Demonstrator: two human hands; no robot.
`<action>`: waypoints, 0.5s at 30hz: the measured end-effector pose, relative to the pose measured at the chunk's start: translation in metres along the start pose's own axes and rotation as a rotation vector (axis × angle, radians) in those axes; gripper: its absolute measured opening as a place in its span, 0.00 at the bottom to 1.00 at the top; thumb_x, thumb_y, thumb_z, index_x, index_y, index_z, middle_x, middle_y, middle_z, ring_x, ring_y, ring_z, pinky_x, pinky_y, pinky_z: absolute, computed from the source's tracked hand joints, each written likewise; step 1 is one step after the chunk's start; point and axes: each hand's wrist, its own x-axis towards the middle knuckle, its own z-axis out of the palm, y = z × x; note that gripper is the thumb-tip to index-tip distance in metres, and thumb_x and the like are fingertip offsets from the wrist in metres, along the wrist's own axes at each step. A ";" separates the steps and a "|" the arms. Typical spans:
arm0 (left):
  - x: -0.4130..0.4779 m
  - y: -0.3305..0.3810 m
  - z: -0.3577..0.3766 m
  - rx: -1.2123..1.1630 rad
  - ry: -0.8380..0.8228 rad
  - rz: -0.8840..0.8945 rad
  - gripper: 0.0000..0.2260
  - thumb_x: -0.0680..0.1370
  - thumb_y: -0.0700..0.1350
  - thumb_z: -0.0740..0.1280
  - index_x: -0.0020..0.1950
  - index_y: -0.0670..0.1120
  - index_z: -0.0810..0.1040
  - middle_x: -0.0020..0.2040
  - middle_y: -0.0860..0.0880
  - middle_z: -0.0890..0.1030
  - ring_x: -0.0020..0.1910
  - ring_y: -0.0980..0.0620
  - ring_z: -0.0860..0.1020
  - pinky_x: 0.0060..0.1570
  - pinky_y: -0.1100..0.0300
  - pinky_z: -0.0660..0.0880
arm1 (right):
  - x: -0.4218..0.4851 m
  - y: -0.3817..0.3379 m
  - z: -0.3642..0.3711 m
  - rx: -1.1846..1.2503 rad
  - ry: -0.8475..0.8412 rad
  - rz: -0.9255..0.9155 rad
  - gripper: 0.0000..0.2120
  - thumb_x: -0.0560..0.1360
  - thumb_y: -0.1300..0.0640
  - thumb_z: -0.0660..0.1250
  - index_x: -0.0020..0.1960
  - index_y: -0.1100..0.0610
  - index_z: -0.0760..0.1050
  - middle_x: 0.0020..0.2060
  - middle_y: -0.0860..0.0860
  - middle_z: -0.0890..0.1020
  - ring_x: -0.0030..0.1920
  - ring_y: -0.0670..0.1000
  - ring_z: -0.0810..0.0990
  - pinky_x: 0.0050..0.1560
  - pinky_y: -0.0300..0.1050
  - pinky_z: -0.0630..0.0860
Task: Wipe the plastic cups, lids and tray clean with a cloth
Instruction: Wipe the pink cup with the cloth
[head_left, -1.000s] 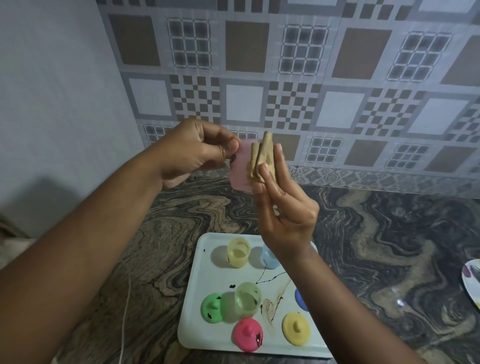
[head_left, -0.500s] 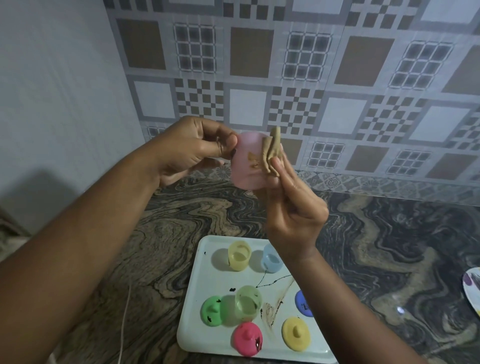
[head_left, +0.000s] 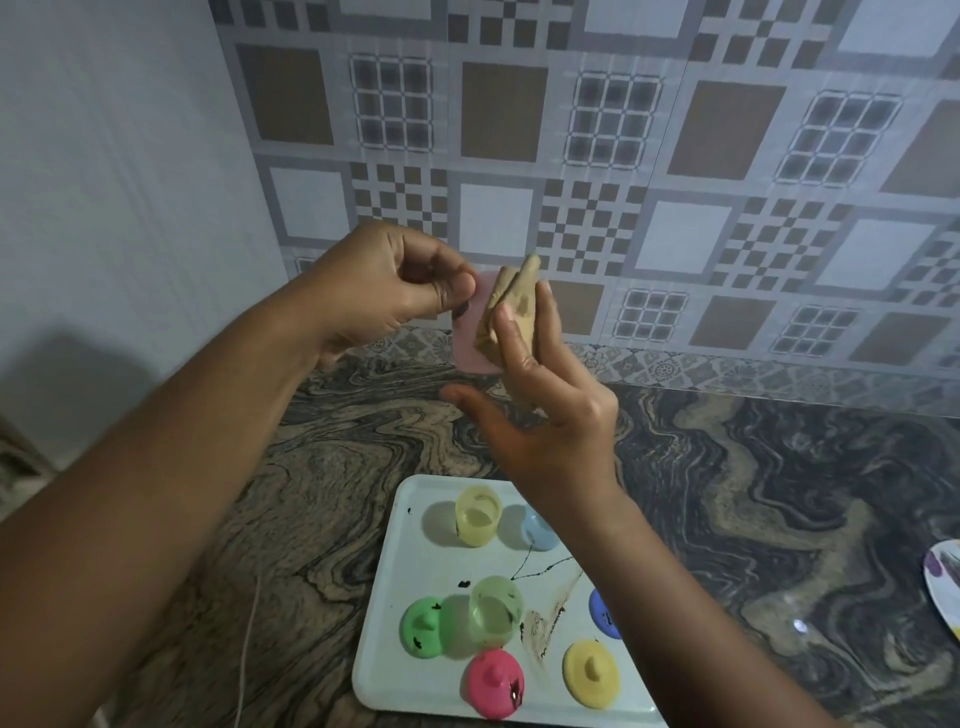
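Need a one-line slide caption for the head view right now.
Left hand holds a pink cup, right hand presses a tan cloth to it; stained white tray sits on the counter.

On my feed, the left forearm (head_left: 171, 499) and right forearm (head_left: 691, 613) run bare to the frame's edge. The left hand (head_left: 384, 291) and right hand (head_left: 545, 421) are bare, with short, plain nails.

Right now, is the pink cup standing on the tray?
No, the left hand holds the pink cup in the air, off the tray, cloth against it.
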 end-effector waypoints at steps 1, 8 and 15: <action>0.000 0.001 -0.001 0.023 -0.008 0.013 0.12 0.67 0.49 0.72 0.50 0.49 0.85 0.45 0.50 0.87 0.50 0.54 0.84 0.59 0.49 0.79 | -0.001 0.002 0.000 -0.002 0.019 0.006 0.30 0.71 0.53 0.80 0.69 0.61 0.76 0.72 0.67 0.72 0.73 0.49 0.72 0.61 0.52 0.82; 0.001 0.003 0.003 0.063 -0.013 0.045 0.07 0.70 0.48 0.72 0.47 0.52 0.84 0.44 0.55 0.87 0.47 0.58 0.84 0.55 0.57 0.79 | -0.005 0.008 0.009 -0.020 0.153 0.023 0.27 0.71 0.61 0.80 0.67 0.61 0.76 0.69 0.67 0.74 0.67 0.52 0.79 0.60 0.47 0.82; 0.001 0.005 0.003 0.063 -0.036 0.051 0.10 0.69 0.51 0.71 0.48 0.52 0.85 0.43 0.56 0.87 0.47 0.60 0.84 0.52 0.61 0.78 | -0.006 0.009 0.006 0.050 0.206 0.073 0.30 0.70 0.57 0.80 0.68 0.63 0.74 0.65 0.65 0.79 0.64 0.52 0.82 0.59 0.49 0.83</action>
